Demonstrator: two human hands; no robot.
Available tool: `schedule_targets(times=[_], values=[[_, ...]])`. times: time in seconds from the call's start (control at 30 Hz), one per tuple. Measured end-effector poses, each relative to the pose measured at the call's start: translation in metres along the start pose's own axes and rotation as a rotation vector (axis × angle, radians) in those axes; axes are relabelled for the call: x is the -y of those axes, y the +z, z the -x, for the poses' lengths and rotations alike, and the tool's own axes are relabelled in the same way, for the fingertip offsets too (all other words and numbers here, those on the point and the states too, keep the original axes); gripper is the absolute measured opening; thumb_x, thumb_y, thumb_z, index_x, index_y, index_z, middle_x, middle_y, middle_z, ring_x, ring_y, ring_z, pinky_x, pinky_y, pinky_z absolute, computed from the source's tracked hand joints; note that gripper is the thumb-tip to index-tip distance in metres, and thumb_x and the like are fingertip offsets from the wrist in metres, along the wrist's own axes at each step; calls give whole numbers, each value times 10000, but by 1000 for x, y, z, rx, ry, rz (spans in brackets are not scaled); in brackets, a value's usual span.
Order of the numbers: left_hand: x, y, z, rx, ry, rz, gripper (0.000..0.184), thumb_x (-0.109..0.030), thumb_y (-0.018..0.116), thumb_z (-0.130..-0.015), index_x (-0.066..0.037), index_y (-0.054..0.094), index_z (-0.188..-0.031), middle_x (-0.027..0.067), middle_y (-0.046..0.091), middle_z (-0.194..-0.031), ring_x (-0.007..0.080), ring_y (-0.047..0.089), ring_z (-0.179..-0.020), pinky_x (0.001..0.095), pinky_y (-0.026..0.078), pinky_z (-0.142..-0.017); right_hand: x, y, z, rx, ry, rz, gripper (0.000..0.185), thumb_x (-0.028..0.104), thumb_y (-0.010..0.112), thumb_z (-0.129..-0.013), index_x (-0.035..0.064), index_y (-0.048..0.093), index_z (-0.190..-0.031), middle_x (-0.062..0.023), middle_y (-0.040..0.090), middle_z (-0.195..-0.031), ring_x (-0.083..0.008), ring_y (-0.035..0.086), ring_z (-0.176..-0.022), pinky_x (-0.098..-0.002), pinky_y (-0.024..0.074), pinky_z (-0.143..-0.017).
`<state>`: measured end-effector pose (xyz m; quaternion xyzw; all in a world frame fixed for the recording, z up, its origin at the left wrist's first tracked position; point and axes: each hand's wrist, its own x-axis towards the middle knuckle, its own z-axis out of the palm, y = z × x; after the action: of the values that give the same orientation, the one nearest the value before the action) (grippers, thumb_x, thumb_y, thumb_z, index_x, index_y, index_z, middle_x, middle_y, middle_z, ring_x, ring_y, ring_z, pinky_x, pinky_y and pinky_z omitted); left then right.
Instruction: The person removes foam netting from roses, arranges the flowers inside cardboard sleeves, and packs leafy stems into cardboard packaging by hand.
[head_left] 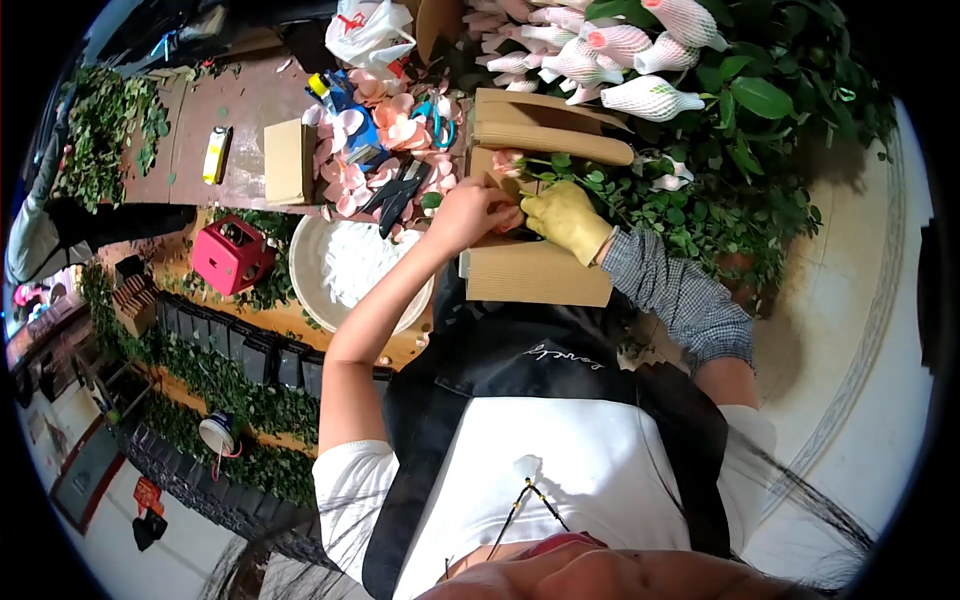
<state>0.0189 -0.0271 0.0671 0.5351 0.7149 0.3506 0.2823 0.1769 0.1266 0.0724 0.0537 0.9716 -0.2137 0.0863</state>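
Observation:
My bare left hand (472,215) is closed, fingertips pinching at a pink-orange rose (508,218). My right hand (568,220), in a yellow glove and a checked sleeve, is closed around the rose's stem just below the bloom. Another pale pink rose (508,162) lies just beyond my fingers. Both hands are over an opened piece of corrugated cardboard (540,274), whose far flap (550,143) is folded up. Leafy stems (640,200) trail off to the right of the glove. The exact finger contact on the bloom is partly hidden.
Loose pink petals (345,185), black-handled scissors (400,195) and turquoise scissors (437,122) lie left. A bowl (300,265) holds white netting sleeves. Net-wrapped roses (655,98) are piled at the far right. A pink stool (232,255) stands on the floor.

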Motion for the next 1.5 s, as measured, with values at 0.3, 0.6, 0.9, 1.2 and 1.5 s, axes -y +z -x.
schedule_targets(times=[0.3,0.6,0.9,1.2,1.5], values=[[13,14,-14,64,-38,-67,220,-264,793,-792,-76,775,-905,126,632,-865,321,655,-811,387,527,-758,1,1,0,17,26,64,130,257,663,-821,142,623,-777,-73,672,-732,-271,669,-752,-428,505,-679],[26,-1,-25,339,-329,389,188,-221,746,-869,-55,772,-953,143,702,-783,248,656,-699,341,508,-680,-9,-5,9,-38,-11,-160,122,253,668,-838,134,644,-823,-58,668,-750,-304,626,-747,-461,468,-698],[39,-25,6,-108,-336,363,237,-232,713,-886,-1,727,-938,162,685,-932,312,661,-883,381,501,-795,-12,-13,20,-27,170,-583,231,179,706,-838,113,727,-1058,-115,688,-855,-295,629,-788,-417,493,-727],[28,-27,51,-363,-290,-68,207,-154,648,-932,20,672,-1043,187,670,-892,342,656,-813,397,510,-730,7,-17,-11,175,153,-85,273,351,654,-895,79,629,-917,-140,695,-877,-311,673,-804,-437,536,-717],[20,-22,35,-176,8,-33,158,-144,661,-911,-17,688,-1001,148,692,-909,323,668,-814,389,515,-706,14,-13,-6,315,64,134,309,377,653,-907,76,625,-971,-103,698,-852,-297,679,-812,-422,530,-733]])
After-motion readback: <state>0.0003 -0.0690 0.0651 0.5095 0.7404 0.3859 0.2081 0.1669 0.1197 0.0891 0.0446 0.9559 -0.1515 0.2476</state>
